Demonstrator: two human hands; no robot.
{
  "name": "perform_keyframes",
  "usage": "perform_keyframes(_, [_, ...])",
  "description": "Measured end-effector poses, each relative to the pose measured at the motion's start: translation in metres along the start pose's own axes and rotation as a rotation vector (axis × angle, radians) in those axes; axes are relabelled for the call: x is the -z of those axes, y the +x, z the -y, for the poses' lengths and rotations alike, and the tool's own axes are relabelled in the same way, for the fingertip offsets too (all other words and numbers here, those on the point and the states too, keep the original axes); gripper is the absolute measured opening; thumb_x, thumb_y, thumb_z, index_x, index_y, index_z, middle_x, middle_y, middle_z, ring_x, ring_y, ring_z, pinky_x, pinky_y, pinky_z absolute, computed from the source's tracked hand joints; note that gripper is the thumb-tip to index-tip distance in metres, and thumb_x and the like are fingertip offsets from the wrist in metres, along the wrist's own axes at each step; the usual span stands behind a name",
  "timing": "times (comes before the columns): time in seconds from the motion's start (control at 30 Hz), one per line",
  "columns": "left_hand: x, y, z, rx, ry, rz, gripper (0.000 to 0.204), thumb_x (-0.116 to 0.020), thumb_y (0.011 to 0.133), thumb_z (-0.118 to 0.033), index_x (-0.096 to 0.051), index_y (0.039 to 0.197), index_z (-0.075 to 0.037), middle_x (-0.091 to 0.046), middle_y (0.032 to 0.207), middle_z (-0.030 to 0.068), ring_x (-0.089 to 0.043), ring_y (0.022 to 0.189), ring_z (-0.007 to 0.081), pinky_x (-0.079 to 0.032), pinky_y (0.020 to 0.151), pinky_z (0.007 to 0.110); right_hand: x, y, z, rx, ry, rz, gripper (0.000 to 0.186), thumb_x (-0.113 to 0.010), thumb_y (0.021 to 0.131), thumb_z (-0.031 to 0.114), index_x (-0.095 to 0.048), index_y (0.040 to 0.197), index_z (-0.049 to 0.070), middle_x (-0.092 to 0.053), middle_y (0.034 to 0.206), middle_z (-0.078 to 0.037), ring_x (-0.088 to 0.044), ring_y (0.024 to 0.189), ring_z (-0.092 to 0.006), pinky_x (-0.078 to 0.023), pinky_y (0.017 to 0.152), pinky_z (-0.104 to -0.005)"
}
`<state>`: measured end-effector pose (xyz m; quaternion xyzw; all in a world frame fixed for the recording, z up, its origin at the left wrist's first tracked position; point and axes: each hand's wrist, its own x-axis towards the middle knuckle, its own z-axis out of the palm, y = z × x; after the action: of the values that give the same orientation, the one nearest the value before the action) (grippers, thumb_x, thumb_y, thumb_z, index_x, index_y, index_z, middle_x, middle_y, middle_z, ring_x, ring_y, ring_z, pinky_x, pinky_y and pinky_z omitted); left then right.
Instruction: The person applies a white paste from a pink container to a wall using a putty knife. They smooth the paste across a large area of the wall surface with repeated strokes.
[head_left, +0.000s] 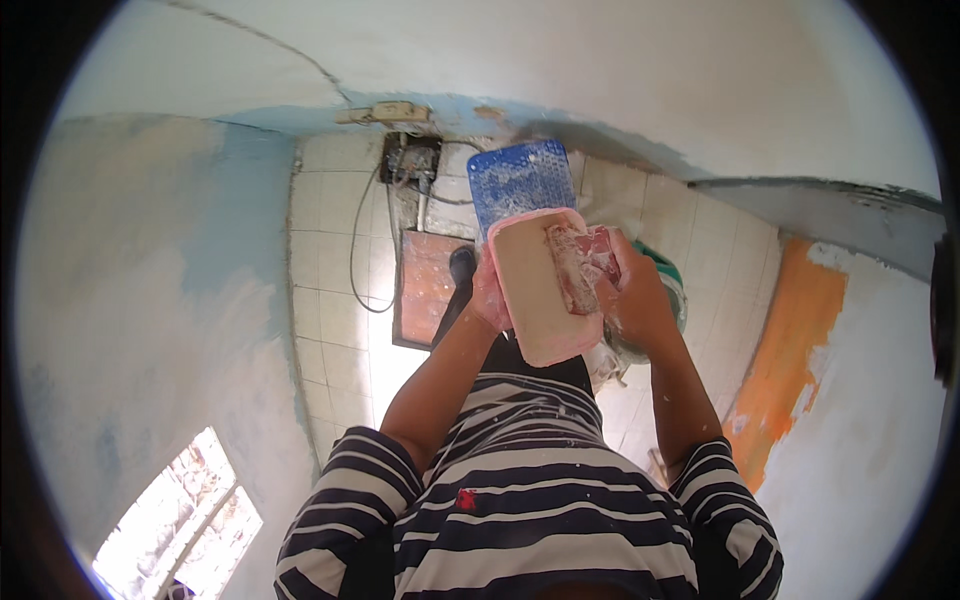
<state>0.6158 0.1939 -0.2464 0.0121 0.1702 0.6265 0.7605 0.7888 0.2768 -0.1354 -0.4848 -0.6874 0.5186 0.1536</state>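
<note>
The pink-rimmed board (528,302) is in front of my body, its pale face turned up. My left hand (487,293) grips the board's left edge. My right hand (632,292) closes on the plaster-smeared handle of a scraper (572,275), whose reddish, white-crusted blade lies over the right part of the board. Just beyond the board's far edge sits a blue plastic piece (520,180), dusted white. To the board's right, partly behind my right hand, is a green-rimmed container (668,268); to the board's left, a reddish panel (430,285) lies near my dark shoe (461,264).
</note>
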Motion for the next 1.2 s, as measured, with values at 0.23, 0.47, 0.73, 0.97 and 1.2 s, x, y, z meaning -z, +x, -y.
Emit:
perform_keyframes(0.23, [-0.109,-0.054,-0.026,-0.241,-0.065,0.060,0.076,-0.034,0.092,-0.068,-0.038,0.143,-0.013,-0.048,0.139,0.0108,-0.048,0.126,0.0286,-0.043,0.104,0.045,0.029,-0.062,0.123,0.424,-0.155,-0.092,0.027,-0.052,0.080,0.001,-0.056,0.107,-0.002,-0.062,0.089,-0.024,-0.062,0.080,-0.0404,-0.049,0.070,-0.0424])
perform_keyframes(0.47, [-0.155,-0.102,-0.045,-0.428,-0.112,0.192,0.078,-0.033,0.091,-0.069,-0.033,0.146,-0.013,-0.041,0.145,0.0105,-0.045,0.130,0.0302,-0.041,0.105,0.046,-0.007,-0.078,0.184,0.516,-0.432,-0.110,0.037,-0.054,0.081,0.004,-0.051,0.118,0.001,-0.061,0.076,-0.024,-0.061,0.072,-0.0430,-0.046,0.064,-0.0502])
perform_keyframes(0.73, [-0.135,-0.181,-0.063,-0.562,-0.061,-0.011,0.076,-0.032,0.092,-0.067,-0.031,0.146,-0.014,-0.040,0.146,0.0106,-0.041,0.132,0.0309,-0.034,0.110,0.046,-0.093,-0.097,0.227,0.689,-0.497,0.089,0.037,-0.055,0.082,0.004,-0.049,0.118,0.003,-0.059,0.073,-0.025,-0.058,0.070,-0.0456,-0.044,0.062,-0.0533])
perform_keyframes(0.97, [-0.111,-0.257,-0.121,-0.750,-0.044,0.126,0.077,-0.035,0.089,-0.071,-0.037,0.142,-0.015,-0.047,0.138,0.0106,-0.049,0.124,0.0310,-0.042,0.103,0.047,-0.190,-0.119,0.265,0.997,-0.415,0.160,0.032,-0.053,0.081,0.003,-0.052,0.113,0.003,-0.061,0.089,-0.025,-0.057,0.084,-0.0475,-0.045,0.070,-0.0527])
perform_keyframes(1.2, [-0.089,-0.350,-0.176,-0.911,-0.099,0.051,0.075,-0.032,0.091,-0.070,-0.040,0.141,-0.015,-0.048,0.137,0.0088,-0.049,0.124,0.0285,-0.042,0.104,0.045,-0.270,-0.144,0.333,0.658,-0.525,0.329,0.044,-0.054,0.081,0.002,-0.050,0.125,0.000,-0.061,0.083,-0.028,-0.059,0.079,-0.0470,-0.046,0.069,-0.0505])
